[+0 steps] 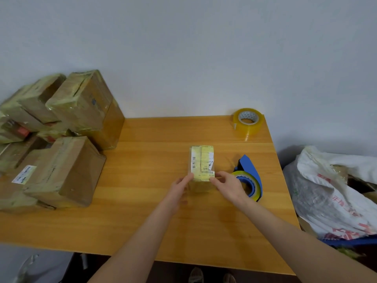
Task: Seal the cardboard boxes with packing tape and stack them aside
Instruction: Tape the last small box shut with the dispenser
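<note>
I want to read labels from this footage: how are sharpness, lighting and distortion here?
Head view: soft focus, so print on the small box is unreadable; lighting there is even, with faint shadows on the table; wide-angle bending tilts the stacked boxes at the left; slight sheen on the spare tape roll.

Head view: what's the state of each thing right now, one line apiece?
Small box: flat on the table, taped over, labels up.
Left hand: pinches the box's near left corner.
Right hand: pinches its near right corner.
Tape dispenser: loaded, lying unheld right of the box.
Spare tape roll: lying flat at the far right corner.
Boxes at left: taped, piled.
</note>
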The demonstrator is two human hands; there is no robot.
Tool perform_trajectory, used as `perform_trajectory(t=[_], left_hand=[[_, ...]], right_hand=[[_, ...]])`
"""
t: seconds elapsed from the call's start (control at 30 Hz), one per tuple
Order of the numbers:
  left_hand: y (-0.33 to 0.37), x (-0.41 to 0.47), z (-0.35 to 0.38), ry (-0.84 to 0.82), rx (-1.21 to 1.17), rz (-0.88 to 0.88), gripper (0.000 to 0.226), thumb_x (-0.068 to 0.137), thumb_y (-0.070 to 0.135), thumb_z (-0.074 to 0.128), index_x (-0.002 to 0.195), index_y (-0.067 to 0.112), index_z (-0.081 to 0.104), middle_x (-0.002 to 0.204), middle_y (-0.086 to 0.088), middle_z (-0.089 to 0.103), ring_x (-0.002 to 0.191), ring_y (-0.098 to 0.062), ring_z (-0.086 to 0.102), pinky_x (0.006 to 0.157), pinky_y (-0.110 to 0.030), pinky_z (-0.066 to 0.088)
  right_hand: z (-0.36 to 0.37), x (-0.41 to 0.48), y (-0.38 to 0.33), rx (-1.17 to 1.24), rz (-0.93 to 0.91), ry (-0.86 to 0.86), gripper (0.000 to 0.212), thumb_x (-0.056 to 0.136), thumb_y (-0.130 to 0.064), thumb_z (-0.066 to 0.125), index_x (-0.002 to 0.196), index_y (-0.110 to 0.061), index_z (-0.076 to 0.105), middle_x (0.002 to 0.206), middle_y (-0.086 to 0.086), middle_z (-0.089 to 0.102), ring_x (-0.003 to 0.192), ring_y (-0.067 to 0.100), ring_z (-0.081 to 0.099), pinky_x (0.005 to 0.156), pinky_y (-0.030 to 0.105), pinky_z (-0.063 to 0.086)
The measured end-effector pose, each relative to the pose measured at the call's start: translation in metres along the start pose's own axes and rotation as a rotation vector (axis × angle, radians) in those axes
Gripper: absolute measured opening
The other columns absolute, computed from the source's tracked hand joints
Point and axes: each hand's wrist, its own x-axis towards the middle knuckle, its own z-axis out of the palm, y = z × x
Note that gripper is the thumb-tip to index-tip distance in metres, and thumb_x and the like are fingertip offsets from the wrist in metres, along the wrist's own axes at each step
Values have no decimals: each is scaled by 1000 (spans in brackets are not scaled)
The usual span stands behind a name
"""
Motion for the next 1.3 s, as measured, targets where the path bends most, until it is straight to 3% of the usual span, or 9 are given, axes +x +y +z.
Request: perform_trajectory(t=[0.1,0.2,0.3,0.43,0.73,0.9,1.1,1.3], left_hand=[[6,-8,-5,-12,-147,37,50,84,39,70,126,21,50,119,-9,56,111,-29,53,97,-46,47],[15,-20,-18,60,-226,124,42,85,30,70,121,18,53,119,-9,59,110,-27,55,98,-42,49],[23,-35,-38,157,-222,194,50,84,31,72,126,17,51,118,-5,60,113,-25,56,98,-38,49],[33,-63,-69,264,-267,245,59,83,37,71,132,15,45,119,-6,55,114,-26,54,100,-40,49],[62,-117,-176,447,-411,423,51,83,50,66,123,21,54,121,-7,54,106,-24,58,89,-37,55],[86,-127,-265,509,-433,548,52,86,51,62,129,21,55,121,-11,58,109,-27,60,87,-37,56],[106,-105,-407,554,-433,543,56,88,50,60,133,18,51,121,-11,57,101,-24,62,84,-37,57],[99,-56,-503,549,-330,312,66,84,53,63,134,15,46,123,-10,57,105,-27,59,82,-38,56]], right_hand=[[-1,0,-12,-31,-84,-16,43,95,-40,56,130,-15,58,114,-3,68,97,12,63,84,36,55],[-3,0,-27,-212,-192,-36,53,92,-53,55,134,-21,54,126,-4,62,107,13,59,81,32,54],[-7,-1,-42,-428,-265,-35,60,88,-61,54,136,-25,50,133,0,52,120,20,49,91,34,49],[3,0,-65,-569,-339,-61,49,94,-48,53,137,-26,47,140,2,43,128,23,40,97,36,45],[62,1,-147,-553,-463,-138,47,96,-39,54,140,-25,45,143,3,39,131,25,38,102,35,41],[107,10,-199,-597,-501,-101,45,96,-40,55,138,-26,47,140,4,42,128,26,42,103,36,41],[185,36,-266,-622,-442,-27,45,95,-40,56,137,-25,48,138,6,43,127,28,42,102,36,40],[250,46,-313,-644,-319,10,46,94,-40,55,137,-25,47,140,9,43,126,30,44,102,37,40]])
